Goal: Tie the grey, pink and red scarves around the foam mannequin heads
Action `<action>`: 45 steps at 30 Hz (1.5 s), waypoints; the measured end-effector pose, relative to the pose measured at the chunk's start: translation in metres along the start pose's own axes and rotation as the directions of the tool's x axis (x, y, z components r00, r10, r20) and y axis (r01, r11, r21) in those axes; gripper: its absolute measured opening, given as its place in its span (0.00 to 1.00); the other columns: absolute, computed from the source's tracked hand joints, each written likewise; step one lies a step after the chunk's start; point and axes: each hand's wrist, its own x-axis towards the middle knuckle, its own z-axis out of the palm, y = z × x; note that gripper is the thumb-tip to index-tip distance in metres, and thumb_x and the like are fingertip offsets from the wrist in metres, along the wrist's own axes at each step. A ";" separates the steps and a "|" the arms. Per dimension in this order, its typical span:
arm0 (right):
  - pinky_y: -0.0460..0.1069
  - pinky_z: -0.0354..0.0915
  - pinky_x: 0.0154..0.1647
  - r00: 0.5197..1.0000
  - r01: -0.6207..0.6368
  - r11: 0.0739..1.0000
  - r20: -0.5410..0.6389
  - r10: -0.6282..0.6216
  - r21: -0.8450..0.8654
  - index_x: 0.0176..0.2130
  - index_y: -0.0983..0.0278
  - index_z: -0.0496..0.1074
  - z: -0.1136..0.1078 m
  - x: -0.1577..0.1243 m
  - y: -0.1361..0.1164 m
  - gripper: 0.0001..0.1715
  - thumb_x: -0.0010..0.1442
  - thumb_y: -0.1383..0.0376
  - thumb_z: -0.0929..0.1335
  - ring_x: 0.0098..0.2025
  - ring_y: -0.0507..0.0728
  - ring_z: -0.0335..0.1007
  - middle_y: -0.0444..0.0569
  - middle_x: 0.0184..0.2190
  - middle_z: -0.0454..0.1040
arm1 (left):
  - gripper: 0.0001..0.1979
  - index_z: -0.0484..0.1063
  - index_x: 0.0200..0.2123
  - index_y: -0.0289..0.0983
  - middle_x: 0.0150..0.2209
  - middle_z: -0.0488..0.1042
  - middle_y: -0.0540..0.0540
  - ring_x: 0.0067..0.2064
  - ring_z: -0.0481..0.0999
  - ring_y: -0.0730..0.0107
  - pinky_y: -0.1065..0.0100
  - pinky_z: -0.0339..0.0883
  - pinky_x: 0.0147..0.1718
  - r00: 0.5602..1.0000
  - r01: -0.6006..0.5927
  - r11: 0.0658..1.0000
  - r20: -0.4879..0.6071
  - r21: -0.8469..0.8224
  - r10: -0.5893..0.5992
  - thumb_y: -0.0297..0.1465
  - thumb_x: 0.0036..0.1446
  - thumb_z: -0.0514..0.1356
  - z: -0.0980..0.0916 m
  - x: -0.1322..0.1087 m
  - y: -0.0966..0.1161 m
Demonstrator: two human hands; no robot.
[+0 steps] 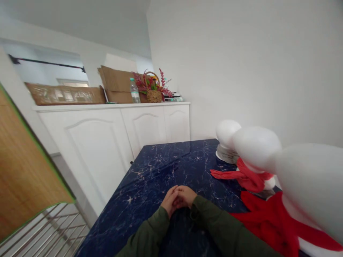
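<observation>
My left hand and my right hand rest together over the dark blue marbled table. Their fingers are closed and overlap one another, and no object shows between them. Dark green sleeves cover both forearms. To the right, three white mannequin heads stand in a row: the far one, the middle one and the near one. A red scarf is wrapped around the middle neck, a larger red scarf around the near one, and a grey cloth around the far one.
White cabinets stand beyond the table, bearing cardboard boxes, a plastic bottle and a flower basket. At the left are a wooden board and a metal wire rack. A white wall rises behind the heads.
</observation>
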 end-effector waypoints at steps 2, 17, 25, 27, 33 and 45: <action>0.45 0.59 0.21 1.000 0.008 1.000 -0.018 -0.008 -0.004 0.30 0.64 0.61 -0.003 0.008 0.010 0.15 0.45 0.57 0.65 0.20 0.49 0.64 0.42 0.18 0.66 | 0.25 0.61 0.41 0.37 0.39 0.69 0.42 0.38 0.72 0.62 0.62 0.67 0.33 1.000 0.011 1.000 -0.021 -0.017 -0.012 0.41 0.39 0.61 -0.002 0.005 -0.003; 0.45 0.61 0.21 0.996 0.027 1.000 -0.081 -0.026 0.007 0.29 0.65 0.62 -0.010 -0.001 0.014 0.12 0.41 0.63 0.65 0.20 0.49 0.65 0.40 0.20 0.67 | 0.23 0.63 0.41 0.34 0.38 0.70 0.43 0.40 0.70 0.63 0.62 0.63 0.40 0.996 -0.056 0.998 0.069 0.032 0.053 0.37 0.40 0.61 -0.007 0.010 -0.006; 0.46 0.61 0.22 0.996 0.028 1.000 -0.079 -0.028 -0.006 0.30 0.65 0.62 -0.013 0.002 0.018 0.13 0.41 0.62 0.65 0.21 0.49 0.65 0.42 0.22 0.67 | 0.24 0.64 0.41 0.34 0.38 0.70 0.42 0.40 0.69 0.62 0.61 0.61 0.41 0.995 -0.078 0.995 0.064 0.065 0.074 0.37 0.39 0.62 -0.010 0.013 -0.010; 0.46 0.61 0.22 0.997 0.031 1.000 -0.074 -0.031 -0.002 0.30 0.65 0.62 -0.013 0.000 0.016 0.14 0.41 0.61 0.66 0.22 0.49 0.65 0.42 0.22 0.67 | 0.24 0.64 0.41 0.34 0.38 0.70 0.42 0.41 0.69 0.61 0.61 0.61 0.41 0.995 -0.076 0.994 0.063 0.074 0.072 0.37 0.39 0.62 -0.010 0.013 -0.010; 0.47 0.61 0.23 0.995 0.034 0.999 -0.091 -0.035 -0.014 0.29 0.65 0.62 -0.013 0.002 0.018 0.14 0.41 0.60 0.66 0.22 0.50 0.65 0.42 0.22 0.66 | 0.23 0.65 0.40 0.34 0.39 0.70 0.41 0.44 0.68 0.59 0.62 0.62 0.41 0.996 -0.079 0.992 0.038 0.094 0.076 0.37 0.39 0.62 -0.010 0.012 -0.009; 0.52 0.62 0.41 0.651 0.485 0.374 0.040 -0.758 -0.791 0.44 0.57 0.64 -0.005 -0.198 -0.041 0.17 0.53 0.66 0.60 0.41 0.55 0.65 0.50 0.37 0.69 | 0.22 0.63 0.41 0.36 0.42 0.69 0.40 0.42 0.70 0.61 0.60 0.63 0.39 0.990 -0.026 0.988 0.139 0.154 0.004 0.44 0.47 0.54 0.001 -0.013 0.017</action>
